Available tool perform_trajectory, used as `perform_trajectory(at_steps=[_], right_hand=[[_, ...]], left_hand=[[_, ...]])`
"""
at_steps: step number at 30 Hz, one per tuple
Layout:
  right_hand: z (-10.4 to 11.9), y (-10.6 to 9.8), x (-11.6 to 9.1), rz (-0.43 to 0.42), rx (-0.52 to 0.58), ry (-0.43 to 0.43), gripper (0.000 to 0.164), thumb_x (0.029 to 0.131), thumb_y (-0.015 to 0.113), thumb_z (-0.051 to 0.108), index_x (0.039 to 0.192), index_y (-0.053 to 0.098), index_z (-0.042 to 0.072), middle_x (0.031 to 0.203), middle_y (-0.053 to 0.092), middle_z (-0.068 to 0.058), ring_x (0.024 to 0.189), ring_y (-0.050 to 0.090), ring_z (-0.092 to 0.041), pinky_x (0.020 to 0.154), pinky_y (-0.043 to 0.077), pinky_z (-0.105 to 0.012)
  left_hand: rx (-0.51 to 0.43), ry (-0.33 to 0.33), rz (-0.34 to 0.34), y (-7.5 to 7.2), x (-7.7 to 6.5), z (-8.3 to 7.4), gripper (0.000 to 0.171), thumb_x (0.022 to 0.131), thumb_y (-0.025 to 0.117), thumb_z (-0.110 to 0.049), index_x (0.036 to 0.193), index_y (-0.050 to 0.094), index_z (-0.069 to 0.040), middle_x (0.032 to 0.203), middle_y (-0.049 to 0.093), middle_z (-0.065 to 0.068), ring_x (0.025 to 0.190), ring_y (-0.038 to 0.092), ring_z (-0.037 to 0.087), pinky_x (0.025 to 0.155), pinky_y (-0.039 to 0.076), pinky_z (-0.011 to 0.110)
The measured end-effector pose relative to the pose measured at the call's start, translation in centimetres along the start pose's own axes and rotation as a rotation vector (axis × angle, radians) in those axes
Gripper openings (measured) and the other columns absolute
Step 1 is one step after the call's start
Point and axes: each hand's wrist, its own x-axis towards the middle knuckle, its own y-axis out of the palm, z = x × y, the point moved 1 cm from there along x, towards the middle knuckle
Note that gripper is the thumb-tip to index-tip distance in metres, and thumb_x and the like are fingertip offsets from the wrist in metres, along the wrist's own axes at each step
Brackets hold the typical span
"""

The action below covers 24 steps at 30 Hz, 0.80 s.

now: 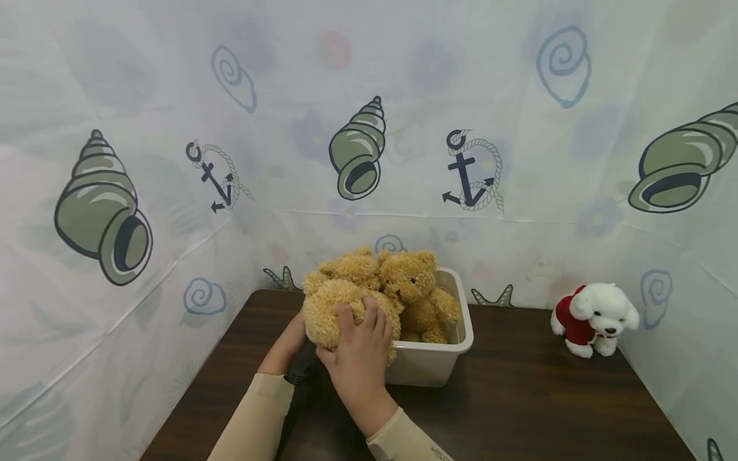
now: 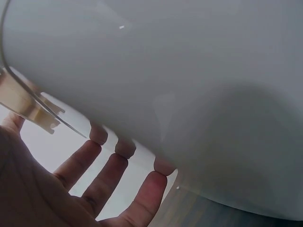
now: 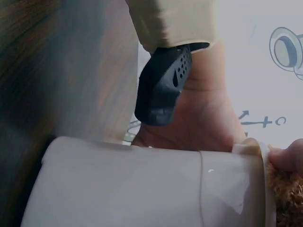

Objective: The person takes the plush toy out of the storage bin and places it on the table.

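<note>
A white plastic bin (image 1: 423, 365) holds fluffy tan teddy bears. One teddy bear (image 1: 409, 278) sits upright at the right, facing out, and a second teddy bear (image 1: 352, 266) is behind at the left. Over the front left rim lies another teddy bear (image 1: 323, 314), which my right hand (image 1: 363, 349) grips from above, fingers spread into its fur and thumb low on it. My left hand (image 1: 294, 342) is at the bin's left side, partly hidden. In the left wrist view, the straight fingers (image 2: 113, 172) of that hand touch the bin's glossy outer wall.
A white plush dog (image 1: 605, 314) in a red top stands at the right end of the dark wooden table (image 1: 519, 397). Pale cloth walls (image 1: 415, 77) printed with shells and anchors enclose the table at the back and sides.
</note>
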Motion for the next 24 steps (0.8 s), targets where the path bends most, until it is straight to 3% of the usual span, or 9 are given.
perform_trajectory(at_steps=[7, 11, 14, 16, 21, 24], right_hand=[[0.1, -0.6, 0.1, -0.026, 0.099, -0.060, 0.061, 0.067, 0.094, 0.039, 0.110, 0.054, 0.021, 0.152, 0.038, -0.009, 0.135, 0.040, -0.030, 0.092, 0.031, -0.052], [-0.2, -1.7, 0.9, 0.012, 0.139, -0.017, 0.050, 0.074, 0.089, 0.034, 0.103, 0.050, 0.021, 0.144, 0.043, -0.005, 0.128, 0.046, -0.028, 0.088, 0.035, -0.050], [-0.6, -2.5, 1.2, 0.019, 0.152, 0.012, 0.044, 0.081, 0.082, 0.030, 0.112, 0.051, 0.023, 0.148, 0.041, -0.006, 0.130, 0.044, -0.029, 0.091, 0.036, -0.050], [-0.9, -2.9, 1.3, 0.009, 0.166, 0.022, 0.045, 0.085, 0.075, 0.024, 0.124, 0.053, 0.026, 0.156, 0.035, -0.009, 0.135, 0.039, -0.031, 0.097, 0.034, -0.051], [-1.4, -3.3, 1.4, -0.012, 0.188, 0.020, 0.062, 0.092, 0.063, 0.013, 0.147, 0.049, 0.040, 0.169, 0.010, -0.012, 0.149, 0.020, -0.035, 0.106, 0.030, -0.056], [-1.5, -3.1, 1.4, -0.024, 0.145, 0.017, 0.061, 0.092, 0.072, 0.025, 0.147, 0.049, 0.039, 0.168, 0.008, -0.016, 0.150, 0.018, -0.039, 0.105, 0.036, -0.059]], left_hand=[[-0.014, -0.018, -0.005, 0.1, 0.1, 0.1, 0.063, 0.107, 0.013, -0.057, 0.162, 0.020, -0.025, 0.166, 0.023, 0.005, 0.147, 0.026, 0.027, 0.119, 0.023, 0.055], [-0.026, 0.022, 0.017, 0.2, 0.5, -0.1, 0.062, 0.107, 0.012, -0.056, 0.164, 0.007, -0.032, 0.170, 0.009, 0.003, 0.154, 0.011, 0.029, 0.123, 0.013, 0.059], [-0.042, 0.065, 0.053, 0.3, 0.9, -0.2, 0.055, 0.110, 0.016, -0.047, 0.163, 0.001, -0.036, 0.171, -0.001, 0.003, 0.157, -0.001, 0.028, 0.123, 0.006, 0.061], [-0.052, 0.062, 0.070, 0.3, 1.1, -0.4, 0.055, 0.110, 0.020, -0.041, 0.162, 0.002, -0.034, 0.170, -0.003, 0.005, 0.157, -0.002, 0.031, 0.123, 0.007, 0.062], [-0.078, -0.026, 0.044, 0.3, 1.3, -0.5, 0.061, 0.106, 0.032, -0.042, 0.160, 0.007, -0.033, 0.170, -0.005, 0.004, 0.157, 0.004, 0.034, 0.122, 0.016, 0.061], [-0.076, -0.050, 0.036, 0.2, 1.4, -0.5, 0.063, 0.105, 0.034, -0.046, 0.160, 0.005, -0.035, 0.170, -0.006, 0.004, 0.157, 0.006, 0.035, 0.121, 0.018, 0.063]])
